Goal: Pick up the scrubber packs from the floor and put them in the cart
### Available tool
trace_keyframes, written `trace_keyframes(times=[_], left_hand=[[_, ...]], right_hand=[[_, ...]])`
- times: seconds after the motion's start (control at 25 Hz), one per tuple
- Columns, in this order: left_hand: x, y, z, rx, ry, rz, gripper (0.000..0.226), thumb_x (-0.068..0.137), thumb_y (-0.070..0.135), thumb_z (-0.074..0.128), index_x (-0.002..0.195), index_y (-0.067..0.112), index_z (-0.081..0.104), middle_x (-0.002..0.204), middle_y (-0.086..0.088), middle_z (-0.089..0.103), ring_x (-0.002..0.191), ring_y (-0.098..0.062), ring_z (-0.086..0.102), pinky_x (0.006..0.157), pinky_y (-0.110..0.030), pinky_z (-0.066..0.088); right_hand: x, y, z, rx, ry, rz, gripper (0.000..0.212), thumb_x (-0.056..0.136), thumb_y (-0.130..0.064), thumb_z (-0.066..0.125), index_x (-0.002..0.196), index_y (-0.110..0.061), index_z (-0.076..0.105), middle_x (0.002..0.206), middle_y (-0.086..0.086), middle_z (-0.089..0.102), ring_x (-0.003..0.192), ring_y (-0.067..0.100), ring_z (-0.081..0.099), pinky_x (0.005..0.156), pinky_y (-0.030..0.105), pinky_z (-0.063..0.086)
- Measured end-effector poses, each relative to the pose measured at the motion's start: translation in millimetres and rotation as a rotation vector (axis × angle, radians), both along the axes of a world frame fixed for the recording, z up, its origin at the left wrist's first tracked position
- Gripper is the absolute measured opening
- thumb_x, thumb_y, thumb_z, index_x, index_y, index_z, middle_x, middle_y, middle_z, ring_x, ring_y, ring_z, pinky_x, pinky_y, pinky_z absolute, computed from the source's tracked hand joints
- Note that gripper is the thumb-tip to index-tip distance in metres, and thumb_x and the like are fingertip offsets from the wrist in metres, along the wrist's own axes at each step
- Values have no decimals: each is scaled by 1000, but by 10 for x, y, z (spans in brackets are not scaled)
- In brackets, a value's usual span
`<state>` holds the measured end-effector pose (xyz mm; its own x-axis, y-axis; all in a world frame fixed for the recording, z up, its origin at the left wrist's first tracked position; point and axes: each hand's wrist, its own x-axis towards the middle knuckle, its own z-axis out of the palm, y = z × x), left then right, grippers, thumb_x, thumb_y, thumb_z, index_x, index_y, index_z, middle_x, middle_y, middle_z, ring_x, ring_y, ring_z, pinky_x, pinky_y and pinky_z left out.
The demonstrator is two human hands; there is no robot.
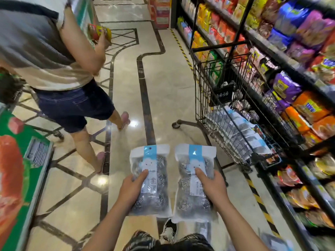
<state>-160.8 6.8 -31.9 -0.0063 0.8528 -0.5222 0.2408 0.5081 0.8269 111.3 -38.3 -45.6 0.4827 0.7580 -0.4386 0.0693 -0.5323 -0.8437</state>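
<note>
The left hand (133,187) clasps one scrubber pack (150,180), thumb on its front; the right hand (213,186) clasps a second scrubber pack (194,182) beside it. Ahead and right of the right hand stands the wire cart (233,113), more packs (244,131) inside.

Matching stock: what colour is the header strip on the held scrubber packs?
Light blue on white, on both scrubber packs; head view.
</note>
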Motion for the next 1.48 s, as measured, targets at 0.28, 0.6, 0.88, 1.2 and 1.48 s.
trace_keyframes(times=[0.28,0.6,0.88,1.2,1.48], left_hand=[[595,1236,-48,-11,-24,-128,34,96,43,66,101,12,77,88,-3,82,78,-19,79,77,-38,61],[1672,2884,-306,-7,-27,-385,56,84,64,69,106,13,76,92,-2,82,85,-20,79,89,-50,60],[2818,4420,-205,-85,-65,-566,44,90,47,74,110,8,73,92,-5,82,86,-24,79,90,-50,60],[4448,5311,-266,-99,6,-845,63,74,69,73,106,16,74,93,-5,82,86,-26,79,86,-51,62],[5656,5730,-717,-132,11,-967,46,82,53,77,103,12,76,93,-4,81,85,-20,79,78,-38,64]], right_hand=[[501,776,16,53,48,-151,35,89,-39,77,110,-15,65,93,-3,75,71,3,73,59,25,55],[1304,1924,-28,32,34,-394,22,87,-41,78,98,-26,66,88,-13,74,80,6,70,63,25,52],[2027,2873,-27,65,84,-657,71,89,-48,73,145,-11,49,130,-6,60,115,22,60,90,32,43],[2931,3305,-177,-5,73,-920,77,88,-60,68,141,-8,49,124,2,64,114,26,61,91,35,46],[3768,3693,-679,-85,102,-1033,79,88,-62,67,137,-3,50,125,9,65,117,29,62,87,35,46]])
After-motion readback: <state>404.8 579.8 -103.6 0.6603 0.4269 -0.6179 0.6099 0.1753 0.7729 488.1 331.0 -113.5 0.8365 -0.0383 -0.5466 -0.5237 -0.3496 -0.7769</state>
